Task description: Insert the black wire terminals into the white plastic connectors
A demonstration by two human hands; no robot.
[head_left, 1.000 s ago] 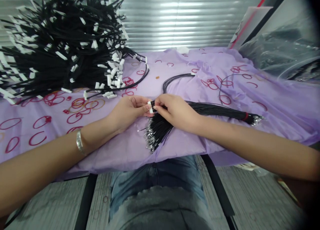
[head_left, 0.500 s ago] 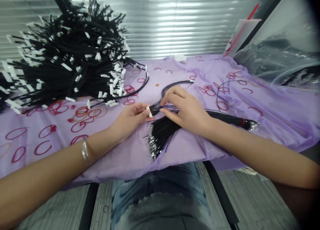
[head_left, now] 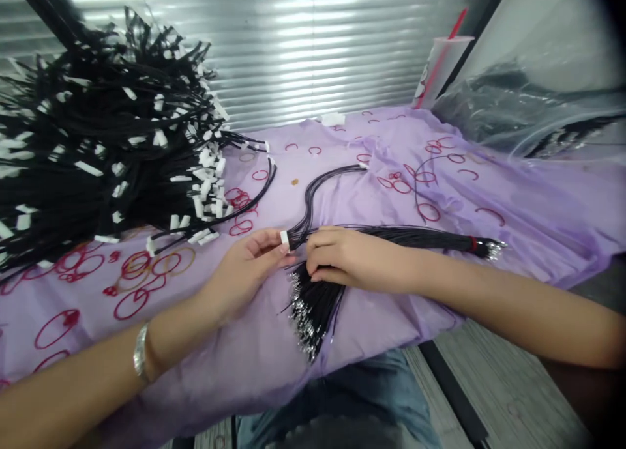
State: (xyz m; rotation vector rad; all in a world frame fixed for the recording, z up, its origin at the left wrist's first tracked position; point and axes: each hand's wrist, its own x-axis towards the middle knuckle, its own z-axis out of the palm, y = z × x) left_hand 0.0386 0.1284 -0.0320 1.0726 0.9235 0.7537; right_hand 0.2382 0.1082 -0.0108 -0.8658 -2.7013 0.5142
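My left hand point(head_left: 252, 260) pinches the white plug point(head_left: 284, 238) beside the loose wires point(head_left: 320, 305); my right hand point(head_left: 347, 259) curls at them, can't tell if gripping. Pulled fast, wires could snag and jerk the plug loose.

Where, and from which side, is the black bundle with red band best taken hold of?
Probably just left of the red band, from above: there the black bundle lies flat and narrow, silver tips spread beyond, and the right forearm crowds its near side.
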